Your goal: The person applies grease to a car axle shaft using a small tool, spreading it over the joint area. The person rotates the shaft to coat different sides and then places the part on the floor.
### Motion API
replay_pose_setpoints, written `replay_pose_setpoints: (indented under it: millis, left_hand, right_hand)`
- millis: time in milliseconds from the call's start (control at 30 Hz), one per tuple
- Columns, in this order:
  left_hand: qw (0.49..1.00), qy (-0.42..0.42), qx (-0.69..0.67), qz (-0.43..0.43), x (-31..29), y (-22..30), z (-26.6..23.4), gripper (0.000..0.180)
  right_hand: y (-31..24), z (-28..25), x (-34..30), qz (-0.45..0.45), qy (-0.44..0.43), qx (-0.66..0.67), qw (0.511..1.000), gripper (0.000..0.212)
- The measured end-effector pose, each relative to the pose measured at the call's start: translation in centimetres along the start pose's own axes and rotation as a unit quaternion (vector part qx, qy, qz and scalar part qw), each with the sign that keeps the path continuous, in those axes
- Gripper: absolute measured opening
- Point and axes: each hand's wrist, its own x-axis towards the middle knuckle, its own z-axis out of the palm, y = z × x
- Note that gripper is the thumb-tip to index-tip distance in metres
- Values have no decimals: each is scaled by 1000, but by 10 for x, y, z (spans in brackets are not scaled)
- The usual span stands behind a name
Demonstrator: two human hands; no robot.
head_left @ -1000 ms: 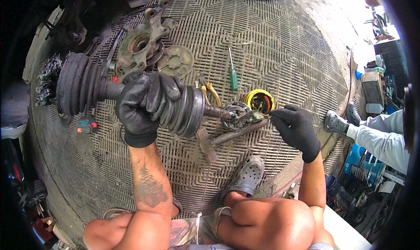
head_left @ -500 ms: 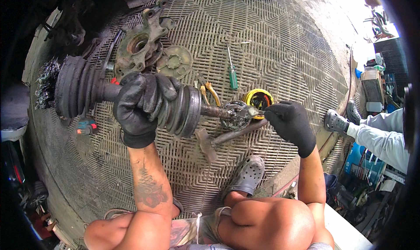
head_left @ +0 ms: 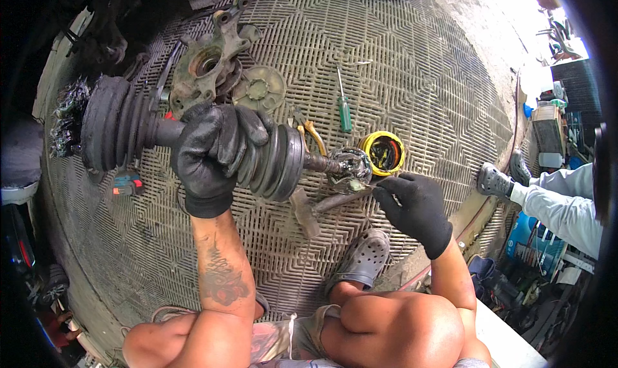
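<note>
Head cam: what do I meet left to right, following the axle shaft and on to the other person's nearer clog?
Greasy left-end joint → left ribbed boot → bare stretch of axle shaft → gloved left grip → right ribbed boot → greasy right-end joint → gloved right grip → gray clog.

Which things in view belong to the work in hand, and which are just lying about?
In the work:
- booted shaft, gripped by the left hand
- greasy joint at its end, beside the right hand
- yellow-rimmed container, probably, being right beside the joint

Apparently lying about:
- green-handled screwdriver
- yellow-handled pliers
- hammer
- round disc
</note>
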Motion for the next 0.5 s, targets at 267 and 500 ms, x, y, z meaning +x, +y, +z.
replay_pose_setpoints:
  millis: [267, 500]
  left_hand:
    - [1000, 8, 18, 8, 0, 0, 4, 41]
    - [1000, 4, 11, 14, -6, 1, -9, 40]
  right_hand:
    - [11, -31, 20, -14, 16, -128, 992, 14]
    - [21, -52, 35, 17, -18, -26, 999, 13]
